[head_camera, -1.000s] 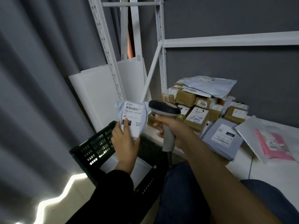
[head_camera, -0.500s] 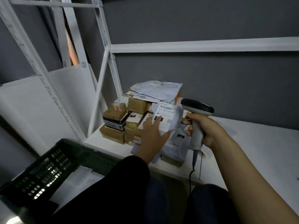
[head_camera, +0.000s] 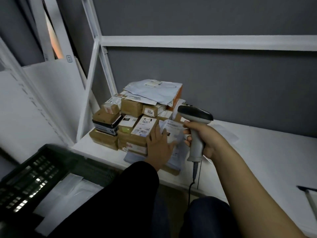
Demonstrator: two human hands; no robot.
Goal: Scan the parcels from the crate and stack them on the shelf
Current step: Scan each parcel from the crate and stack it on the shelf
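Head view: the left hand [head_camera: 159,148] reaches from a dark sleeve [head_camera: 135,189] to the middle of the frame, where it meets a small white parcel [head_camera: 174,133] with a printed label. Its fingers [head_camera: 158,133] lie fairly straight along the parcel's left edge. The picture is blurred there, so I cannot tell whether they pinch it or only press on it. The parcel sits against the front right of a pile of parcels [head_camera: 132,117], mostly brown boxes with a grey mailer [head_camera: 154,91] on top. The pile stands at the left end of the white shelf [head_camera: 257,143].

Just right of the parcel, the right hand [head_camera: 204,137] is clenched around the grey handle of a scanner [head_camera: 195,115]. The scanner's dark head points left, over the parcel. Its cable [head_camera: 190,189] hangs down in front of the shelf edge.

At the lower left of the frame stands the dark slatted crate [head_camera: 25,162], with a white bag [head_camera: 72,191] lying in it.
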